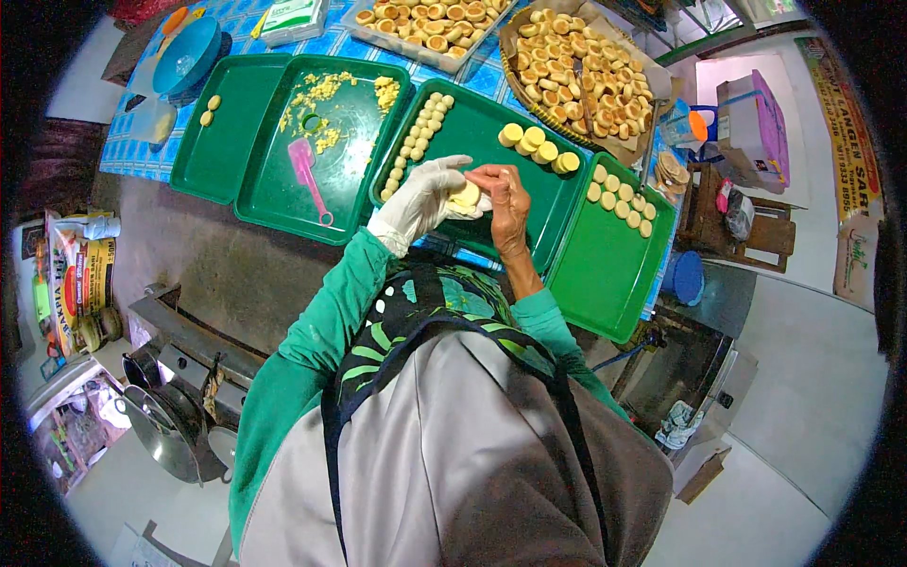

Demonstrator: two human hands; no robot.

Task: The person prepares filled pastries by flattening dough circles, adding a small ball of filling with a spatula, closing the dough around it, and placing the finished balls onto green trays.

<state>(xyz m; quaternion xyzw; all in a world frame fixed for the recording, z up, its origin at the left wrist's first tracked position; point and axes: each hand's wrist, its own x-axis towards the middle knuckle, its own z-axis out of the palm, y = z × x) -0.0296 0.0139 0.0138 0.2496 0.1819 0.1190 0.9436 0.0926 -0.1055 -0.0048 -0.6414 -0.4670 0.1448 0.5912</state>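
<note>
My left hand [416,206], in a white glove, holds a pale yellow dough piece [465,196] in its curled fingers. My bare right hand [508,210] closes its fingertips at the edge of the same piece. Both hands are over the near part of a green tray [482,128]. Rows of small dough balls [418,146] line that tray's left side, and short stacks of yellow discs [537,147] stand toward its far right. On the green tray at the right [605,269] lie several flattened dough rounds [621,200].
Leftward, a green tray [260,184] holds yellow crumbs [326,90] and a pink spatula [304,168]; another [203,165] holds two dough pieces. Browned pastries fill a clear container [453,61] and a round woven tray [518,90] behind. A blue bowl [187,55] stands far left.
</note>
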